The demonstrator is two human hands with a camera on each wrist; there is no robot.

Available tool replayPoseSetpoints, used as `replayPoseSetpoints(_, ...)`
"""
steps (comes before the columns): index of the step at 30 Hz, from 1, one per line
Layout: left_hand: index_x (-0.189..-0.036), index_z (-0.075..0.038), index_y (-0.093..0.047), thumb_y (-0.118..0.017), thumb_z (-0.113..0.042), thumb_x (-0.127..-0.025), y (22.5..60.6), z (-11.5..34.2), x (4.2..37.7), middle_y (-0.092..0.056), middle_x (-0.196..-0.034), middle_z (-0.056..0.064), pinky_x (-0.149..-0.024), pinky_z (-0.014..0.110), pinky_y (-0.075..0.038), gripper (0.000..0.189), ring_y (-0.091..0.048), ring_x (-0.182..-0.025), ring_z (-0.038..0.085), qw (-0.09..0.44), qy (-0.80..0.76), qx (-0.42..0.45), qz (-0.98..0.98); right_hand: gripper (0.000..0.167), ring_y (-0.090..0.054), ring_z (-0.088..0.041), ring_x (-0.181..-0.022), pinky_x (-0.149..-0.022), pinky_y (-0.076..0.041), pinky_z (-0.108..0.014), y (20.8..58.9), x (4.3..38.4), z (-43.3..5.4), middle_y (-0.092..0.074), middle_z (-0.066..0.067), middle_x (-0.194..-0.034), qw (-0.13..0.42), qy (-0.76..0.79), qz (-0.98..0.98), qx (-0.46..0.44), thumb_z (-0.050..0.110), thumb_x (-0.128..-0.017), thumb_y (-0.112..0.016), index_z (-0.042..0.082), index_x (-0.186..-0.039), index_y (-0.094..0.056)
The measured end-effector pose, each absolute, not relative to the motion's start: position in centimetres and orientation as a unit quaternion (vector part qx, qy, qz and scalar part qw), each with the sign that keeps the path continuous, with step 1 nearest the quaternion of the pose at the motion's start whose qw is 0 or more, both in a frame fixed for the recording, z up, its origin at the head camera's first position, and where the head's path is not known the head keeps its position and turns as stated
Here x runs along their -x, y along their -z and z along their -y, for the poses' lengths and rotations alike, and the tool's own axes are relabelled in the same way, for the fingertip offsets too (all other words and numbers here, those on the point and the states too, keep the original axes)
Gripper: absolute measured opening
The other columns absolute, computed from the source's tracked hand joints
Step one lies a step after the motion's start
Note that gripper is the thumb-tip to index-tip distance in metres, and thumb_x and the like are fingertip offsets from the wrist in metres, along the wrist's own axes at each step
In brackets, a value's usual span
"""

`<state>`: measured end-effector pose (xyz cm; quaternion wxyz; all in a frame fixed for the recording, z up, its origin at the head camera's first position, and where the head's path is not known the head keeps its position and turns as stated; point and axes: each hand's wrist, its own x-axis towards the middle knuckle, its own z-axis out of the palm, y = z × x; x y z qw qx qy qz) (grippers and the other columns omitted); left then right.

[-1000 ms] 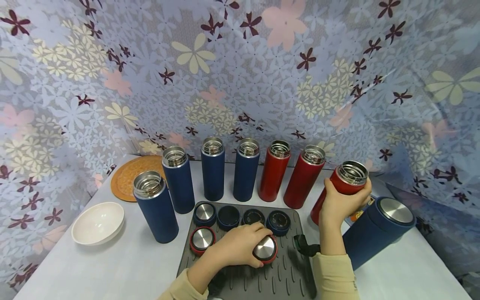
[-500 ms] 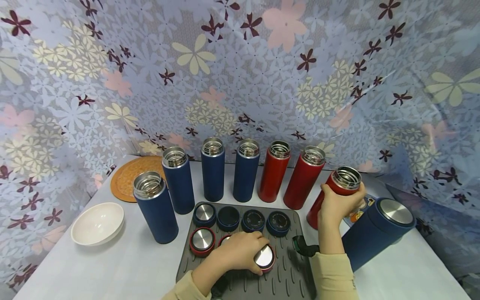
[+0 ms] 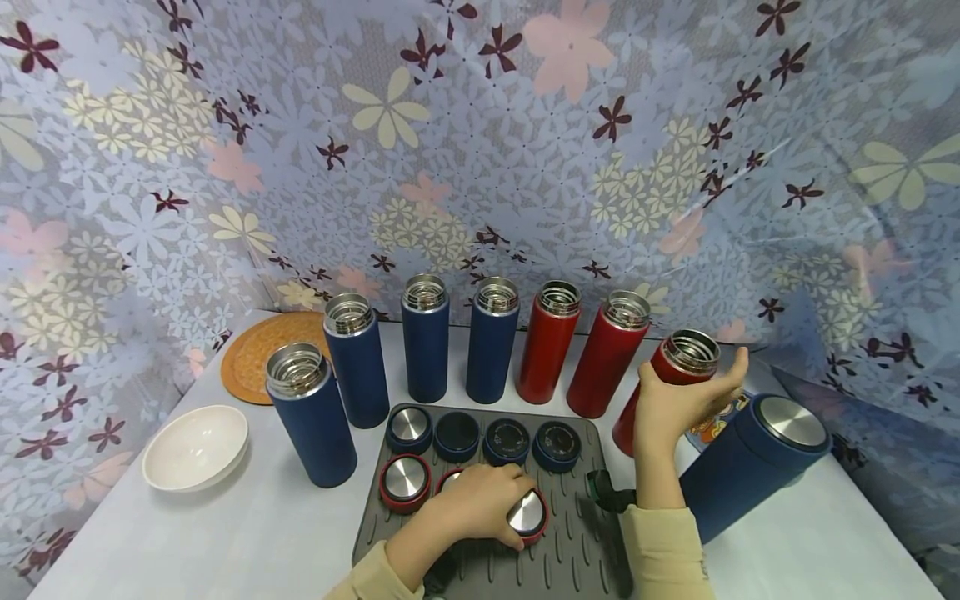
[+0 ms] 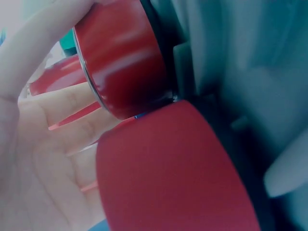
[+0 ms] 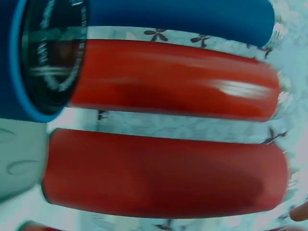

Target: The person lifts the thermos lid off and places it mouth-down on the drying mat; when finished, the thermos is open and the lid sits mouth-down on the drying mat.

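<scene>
On the grey ridged mat (image 3: 573, 546), my left hand (image 3: 480, 504) holds a red flask lid (image 3: 527, 515) with a steel top; in the left wrist view, the thumb lies on this glossy red lid (image 4: 125, 57). A matt red lid (image 4: 168, 168) sits right beside it, mostly covered by the hand in the head view. My right hand (image 3: 663, 417) is at the rightmost open red flask (image 3: 627, 427), thumb near its neck, fingers spread away to the right. Only a fingertip (image 5: 299, 212) shows in the right wrist view, past two red flasks.
Several lidless blue flasks (image 3: 426, 350) and red flasks (image 3: 550, 350) stand behind the mat. On the mat are blue lids (image 3: 456, 435) and another red lid (image 3: 405, 479). A capped large blue flask (image 3: 757, 467) stands right, a white bowl (image 3: 197, 447) left, a round orange board (image 3: 251, 362) behind.
My right hand lowered the red flask slightly leftward onto the table, then spread its fingers off it. My left hand shifted the red lid slightly nearer, uncovering part of another red lid.
</scene>
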<state>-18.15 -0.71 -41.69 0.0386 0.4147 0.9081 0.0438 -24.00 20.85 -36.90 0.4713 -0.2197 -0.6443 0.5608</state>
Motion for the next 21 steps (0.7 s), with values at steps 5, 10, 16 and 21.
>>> replayPoseSetpoints(5,-0.12,-0.017,-0.06,-0.078,-0.05,-0.065,41.7,0.9,18.2,-0.06,-0.111,-0.003,-0.073,0.025,-0.05,0.067,-0.059,-0.09,0.007,0.05,-0.057,-0.419,-0.905,0.084,-0.012,-0.01,-0.136,-0.107,-0.026,-0.032,36.1,22.7,-19.4,-0.014,-0.002,-0.15,0.564,-0.471,0.67,0.106,0.006,-0.074,-0.071,0.01,-0.142,-0.023)
replayPoseSetpoints(10,-0.128,-0.02,-0.055,-0.079,-0.045,-0.067,41.8,1.1,18.3,-0.059,-0.115,-0.002,-0.076,0.025,-0.05,0.07,-0.059,-0.093,0.009,0.068,-0.089,-0.419,-0.901,0.081,-0.016,-0.013,-0.135,-0.108,-0.025,-0.035,33.5,20.4,-18.4,-0.021,-0.003,-0.147,0.554,-0.495,0.669,0.005,0.0,-0.073,-0.069,0.002,-0.14,-0.023)
replayPoseSetpoints(16,-0.126,-0.024,-0.057,-0.079,-0.044,-0.066,41.9,1.1,18.4,-0.059,-0.113,-0.003,-0.072,0.025,-0.049,0.066,-0.06,-0.089,0.011,0.062,-0.1,-0.422,-0.899,0.078,-0.021,-0.02,-0.136,-0.112,-0.014,-0.031,30.0,16.9,-19.8,-0.027,-0.006,-0.145,0.5,-0.485,0.709,-0.111,-0.01,-0.072,-0.064,-0.003,-0.137,-0.023)
replayPoseSetpoints(21,-0.125,-0.025,-0.058,-0.079,-0.044,-0.066,41.9,1.2,18.4,-0.059,-0.112,-0.003,-0.071,0.024,-0.049,0.065,-0.059,-0.087,0.01,0.063,-0.104,-0.421,-0.899,0.08,-0.027,-0.019,-0.134,-0.113,-0.012,-0.031,27.8,15.3,-23.9,-0.036,-0.001,-0.141,0.404,-0.468,0.756,-0.214,0.013,-0.077,-0.074,-0.002,-0.138,-0.024)
